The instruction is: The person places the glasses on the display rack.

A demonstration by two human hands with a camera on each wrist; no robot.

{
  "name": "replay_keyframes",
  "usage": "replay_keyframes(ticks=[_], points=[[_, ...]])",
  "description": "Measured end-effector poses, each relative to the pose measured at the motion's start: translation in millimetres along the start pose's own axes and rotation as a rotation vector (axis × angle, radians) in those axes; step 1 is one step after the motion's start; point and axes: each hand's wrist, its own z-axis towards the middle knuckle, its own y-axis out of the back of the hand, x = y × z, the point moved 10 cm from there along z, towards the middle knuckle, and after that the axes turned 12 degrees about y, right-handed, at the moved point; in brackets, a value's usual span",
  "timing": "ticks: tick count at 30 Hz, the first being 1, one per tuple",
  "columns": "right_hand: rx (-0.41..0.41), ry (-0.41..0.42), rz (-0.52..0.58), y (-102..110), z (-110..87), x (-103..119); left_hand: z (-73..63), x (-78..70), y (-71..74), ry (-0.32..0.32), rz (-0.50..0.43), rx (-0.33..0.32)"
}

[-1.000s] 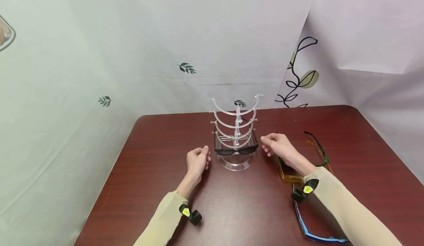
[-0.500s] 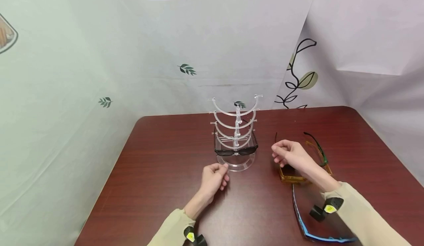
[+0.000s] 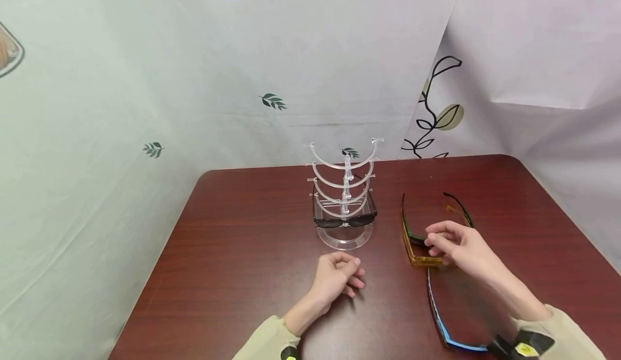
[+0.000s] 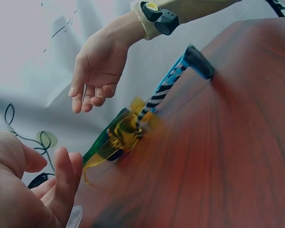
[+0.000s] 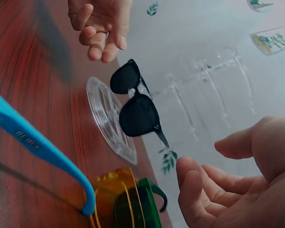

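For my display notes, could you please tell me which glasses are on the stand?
The black pair: it alone sits on the stand; the green pair, yellow pair and blue pair are all off it, on the right in the head view.

a makeshift corner for table work, walled in by pale, creased sheeting (image 3: 194, 69) printed with leaf sprigs (image 3: 276, 102) and a leafy vine (image 3: 450, 117); before it stands a reddish-brown wood-grain table (image 3: 233, 214) with rounded corners; whether the room beyond is a home, an office or a lab cannot be told
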Motion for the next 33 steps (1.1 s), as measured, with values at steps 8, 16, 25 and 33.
replay_keyframes(ticks=[8, 16, 25, 33], points=[[-0.090, -0.005, -0.073, 27.0, -34.9, -4.6, -1.4, 13.0, -23.9, 0.032, 0.007, 0.073], [-0.174, -0.074, -0.182, 55.4, -67.8, -15.4, -1.9, 22.2, -40.9, 0.061, 0.006, 0.098], [-0.240, -0.188, -0.284, 79.0, -98.7, -40.5, -2.3, 30.3, -57.4, 0.116, -0.003, 0.116], [-0.257, -0.324, -0.290, 89.8, -117.8, -69.4, -4.6, 33.8, -65.7, 0.121, -0.001, 0.095]])
